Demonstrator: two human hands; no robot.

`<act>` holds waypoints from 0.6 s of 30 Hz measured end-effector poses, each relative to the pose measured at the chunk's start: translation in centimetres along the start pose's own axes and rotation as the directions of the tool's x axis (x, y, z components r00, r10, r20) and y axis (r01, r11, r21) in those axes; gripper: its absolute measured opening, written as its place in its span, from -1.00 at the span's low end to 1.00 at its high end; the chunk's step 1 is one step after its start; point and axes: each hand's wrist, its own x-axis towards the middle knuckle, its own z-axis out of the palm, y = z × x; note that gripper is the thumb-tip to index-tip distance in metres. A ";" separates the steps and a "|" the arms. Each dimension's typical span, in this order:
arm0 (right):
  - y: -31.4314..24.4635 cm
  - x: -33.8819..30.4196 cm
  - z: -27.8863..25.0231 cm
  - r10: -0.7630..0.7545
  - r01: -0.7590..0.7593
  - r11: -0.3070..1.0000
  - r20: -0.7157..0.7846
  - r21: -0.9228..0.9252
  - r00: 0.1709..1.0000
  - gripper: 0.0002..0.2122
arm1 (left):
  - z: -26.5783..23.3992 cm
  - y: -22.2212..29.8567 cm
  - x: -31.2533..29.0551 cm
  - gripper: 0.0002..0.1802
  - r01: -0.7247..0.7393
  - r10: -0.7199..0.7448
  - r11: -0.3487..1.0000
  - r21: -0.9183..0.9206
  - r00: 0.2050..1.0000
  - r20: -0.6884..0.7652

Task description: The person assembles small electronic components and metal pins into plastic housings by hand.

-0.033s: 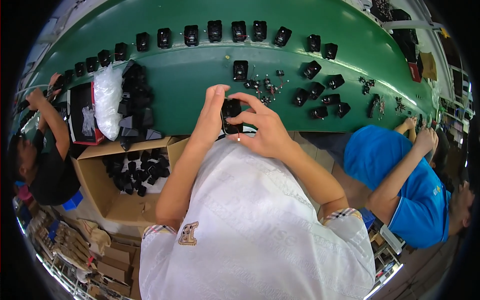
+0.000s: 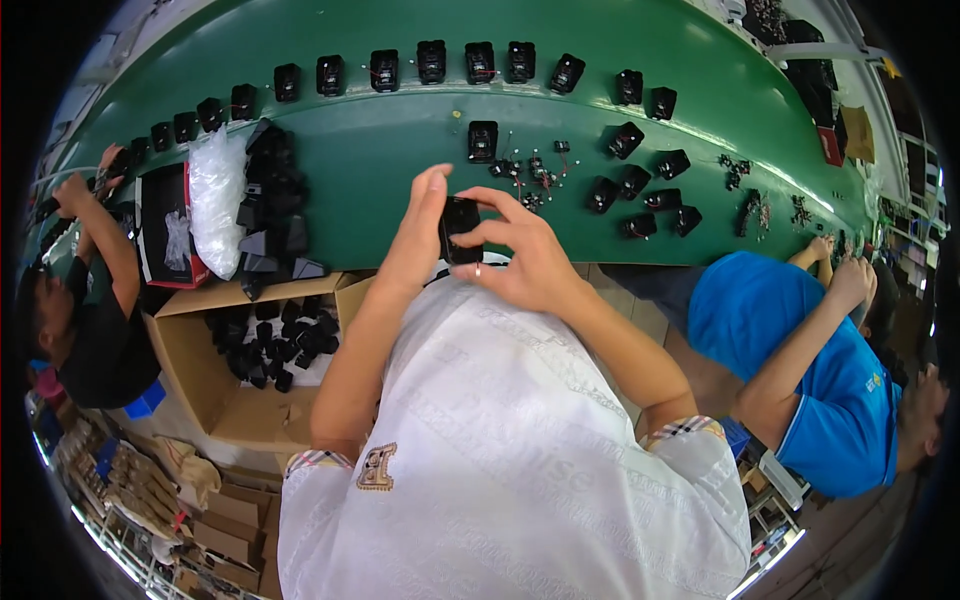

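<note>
Close to my body, at the table's near edge, a black plastic housing (image 2: 461, 222) is held between both hands. My left hand (image 2: 416, 232) is closed along its left side, fingers pointing up. My right hand (image 2: 522, 250) grips it from the right, with a bent finger reaching over its open face. A small white connector shows by the right fingertips; the inside of the housing is mostly hidden. Just beyond my hands stands a similar black housing (image 2: 483, 141), and beside it lies a cluster of small black parts with wires (image 2: 538, 175).
A row of black housings (image 2: 431, 62) curves along the green table (image 2: 380, 140). More housings (image 2: 633, 181) lie at the right. On the left are a plastic bag (image 2: 215, 205), piled black shells (image 2: 268, 190) and a cardboard box (image 2: 190, 350). Co-workers sit at both sides, one in blue (image 2: 770, 330).
The housing has tilted slightly in my hands, and the right fingers have shifted a little on it. The things on the table look the same.
</note>
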 end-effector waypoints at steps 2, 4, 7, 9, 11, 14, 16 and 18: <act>3.3 0.4 2.1 0.010 -0.008 0.999 -0.063 0.031 0.998 -0.70 | -1.5 -0.3 0.4 -0.46 -0.056 0.063 0.988 0.143 0.997 -0.049; 6.7 2.0 3.6 -0.102 0.083 0.983 -0.114 -0.162 0.988 -0.71 | -5.4 -3.3 2.5 -0.52 -0.224 0.309 0.875 0.428 0.941 -0.140; 11.2 5.7 5.3 -0.333 0.221 0.840 -0.149 -0.496 0.931 -0.72 | -10.9 -4.9 2.7 -0.52 -0.167 0.590 0.428 0.888 0.796 -0.134; 12.6 7.8 5.9 -0.340 0.214 0.800 -0.130 -0.560 0.931 -0.72 | -13.5 -5.5 1.9 -0.50 0.023 0.597 0.166 0.986 0.794 -0.118; 13.4 8.9 6.2 -0.374 0.204 0.718 -0.122 -0.665 0.919 -0.73 | -15.2 -6.2 1.2 -0.48 0.160 0.616 0.001 0.987 0.777 -0.127; 14.0 9.7 6.7 -0.356 0.192 0.702 -0.105 -0.686 0.928 -0.73 | -16.7 -6.7 0.9 -0.40 0.224 0.554 -0.062 0.973 0.818 -0.153; 14.4 9.8 6.8 -0.349 0.188 0.693 -0.096 -0.696 0.932 -0.73 | -17.0 -7.2 1.1 -0.34 0.275 0.495 -0.135 0.952 0.851 -0.176; 14.6 9.7 6.9 -0.330 0.163 0.683 -0.102 -0.712 0.938 -0.71 | -17.1 -7.8 1.4 -0.35 0.297 0.484 -0.141 0.944 0.853 -0.196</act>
